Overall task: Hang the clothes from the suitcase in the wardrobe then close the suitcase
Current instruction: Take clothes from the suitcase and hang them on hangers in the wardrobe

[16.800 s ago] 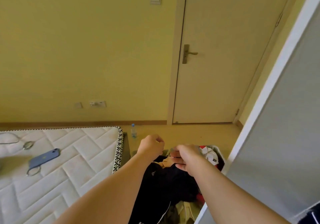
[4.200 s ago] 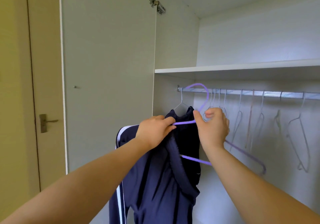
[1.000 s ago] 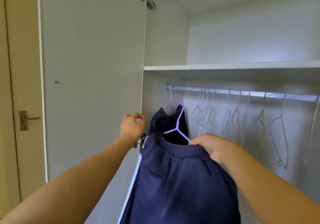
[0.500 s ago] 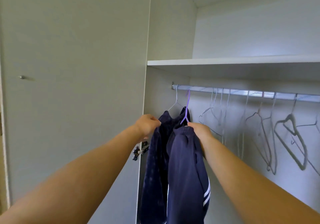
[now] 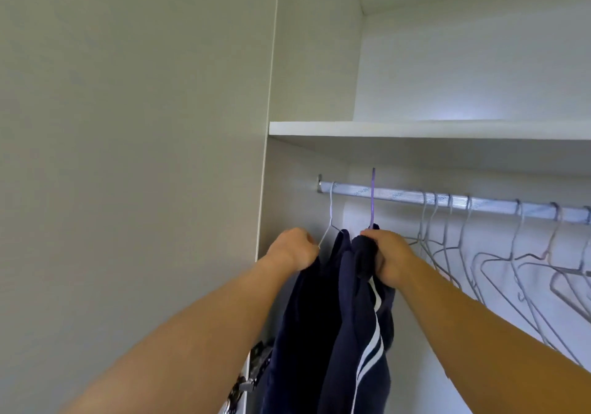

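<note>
Inside the open wardrobe a metal rail (image 5: 399, 195) runs under a white shelf (image 5: 415, 129). My right hand (image 5: 388, 258) grips navy trousers with white side stripes (image 5: 361, 343) at the top, on a purple hanger (image 5: 372, 199) whose hook reaches the rail. To its left another dark navy garment (image 5: 307, 317) hangs from a thin white hanger (image 5: 331, 218). My left hand (image 5: 292, 249) grips that garment at its shoulder. The suitcase is out of view.
Several empty wire hangers (image 5: 524, 260) hang along the rail to the right. The open wardrobe door (image 5: 134, 158) fills the left side, with a metal hinge (image 5: 246, 381) low down at its inner edge.
The purple hanger's hook has risen from below the rail up to it. Both hands have lifted with the garments, and my view has moved closer to the wardrobe.
</note>
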Motion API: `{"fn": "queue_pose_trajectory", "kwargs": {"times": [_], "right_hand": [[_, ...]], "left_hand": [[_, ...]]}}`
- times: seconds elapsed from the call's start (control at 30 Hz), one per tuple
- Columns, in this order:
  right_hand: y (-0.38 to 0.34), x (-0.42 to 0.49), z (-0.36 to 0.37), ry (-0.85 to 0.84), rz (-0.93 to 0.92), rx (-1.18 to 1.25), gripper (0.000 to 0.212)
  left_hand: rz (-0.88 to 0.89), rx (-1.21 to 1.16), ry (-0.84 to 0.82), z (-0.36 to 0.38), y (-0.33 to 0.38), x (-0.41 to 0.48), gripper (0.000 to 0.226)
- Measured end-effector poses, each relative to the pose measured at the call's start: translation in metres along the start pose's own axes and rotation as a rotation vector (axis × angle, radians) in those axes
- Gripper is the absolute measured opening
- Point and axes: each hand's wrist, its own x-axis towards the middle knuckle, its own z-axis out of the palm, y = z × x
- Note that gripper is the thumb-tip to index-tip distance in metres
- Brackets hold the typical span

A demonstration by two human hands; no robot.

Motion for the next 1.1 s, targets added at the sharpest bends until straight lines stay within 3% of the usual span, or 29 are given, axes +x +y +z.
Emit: {"fn": "queue_pose_trajectory", "kwargs": {"times": [0.07, 0.17, 0.33, 0.5, 0.6, 0.7, 0.73, 0.83, 1.1], "right_hand": [[0.007, 0.019, 0.005, 0.042, 0.021, -0.074, 0.012], [0.021, 0.04, 0.008, 0.067, 0.055, -0.144, 0.022], [0.03, 0.06, 0.018, 0.093, 0.064, -0.208, 0.014], [0.042, 0.072, 0.015, 0.248, -0.115, -0.494, 0.027], [0.052, 0.065, 0.019, 0.223, -0.172, -0.554, 0.007], [0.059, 0.06, 0.02, 0.18, -0.128, -0.531, 0.02], [0.06, 0.056, 0.019, 0.162, -0.096, -0.522, 0.015], [0.059, 0.031, 0.014, 0.092, -0.01, -0.463, 0.045], [0.061, -0.058, -0.013, -0.042, 0.113, -0.421, 0.032]], "left_hand": [[0.008, 0.007, -0.026, 0.005, -0.004, 0.017, 0.011], [0.006, -0.001, -0.073, 0.013, -0.009, 0.031, 0.021], [0.017, -0.019, -0.163, 0.035, -0.019, 0.045, 0.032], [0.023, 0.026, -0.207, 0.047, -0.023, 0.048, 0.04], [0.018, 0.017, -0.199, 0.05, -0.023, 0.047, 0.043], [0.007, -0.006, -0.17, 0.051, -0.023, 0.042, 0.045], [0.005, -0.002, -0.153, 0.051, -0.022, 0.039, 0.043], [-0.012, -0.001, -0.09, 0.05, -0.018, 0.028, 0.039], [-0.082, -0.025, 0.077, 0.045, -0.01, -0.043, 0.034]]}}
